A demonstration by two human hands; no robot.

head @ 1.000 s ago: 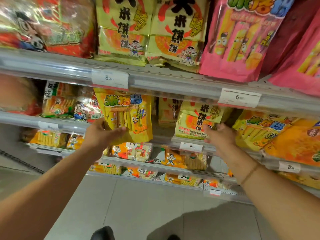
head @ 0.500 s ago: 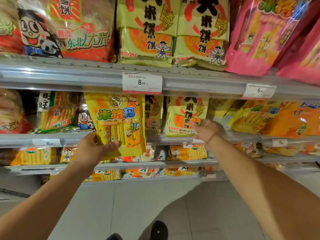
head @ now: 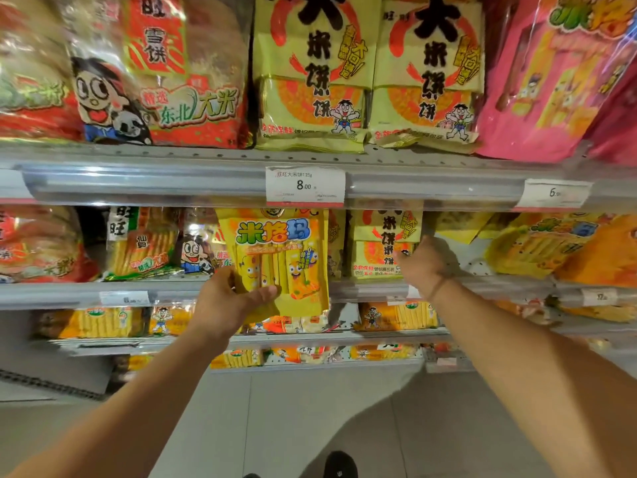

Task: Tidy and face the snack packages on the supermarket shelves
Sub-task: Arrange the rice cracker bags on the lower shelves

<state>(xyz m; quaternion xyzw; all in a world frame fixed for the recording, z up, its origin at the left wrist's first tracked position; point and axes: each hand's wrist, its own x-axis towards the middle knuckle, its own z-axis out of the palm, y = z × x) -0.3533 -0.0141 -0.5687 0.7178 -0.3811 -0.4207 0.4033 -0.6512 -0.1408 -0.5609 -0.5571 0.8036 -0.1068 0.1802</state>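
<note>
Shoe: a dark shoe (head: 339, 465) shows at the bottom edge, on the pale floor (head: 310, 419).
Left hand: the left hand (head: 224, 301) grasps the lower left corner of a yellow snack bag (head: 281, 263), thumb across the front, the other fingers hidden behind it.
Yellow snack bag: held upright and facing out, in front of the middle shelf (head: 172, 293), its top edge just under the price rail of the shelf above and its bottom hanging below the middle shelf's front edge.
Right hand: the right hand (head: 425, 265) reaches into the middle shelf, just right of a pale green cracker bag (head: 382, 243); the fingertips lie against or behind that bag, and I cannot tell whether they are curled round it or only touching.
Wrist: a thin band (head: 439, 288) circles the right wrist.
Middle shelf, left: a red bag (head: 38, 246), a green-edged cracker bag (head: 141, 243) and a bag with a cartoon face (head: 198, 250) stand side by side.
Middle shelf, right: orange and yellow bags (head: 565, 246) lean at a tilt.
Price tag: a white tag (head: 305, 185) reading 8.00 sits on the upper rail.
Top shelf: two large pale green bags (head: 368, 74) stand upright side by side, a red bag with a cartoon child (head: 155, 74) to their left, pink bags (head: 558, 77) to their right.
Lower shelves: rows of small orange and yellow packs (head: 103, 320).
</note>
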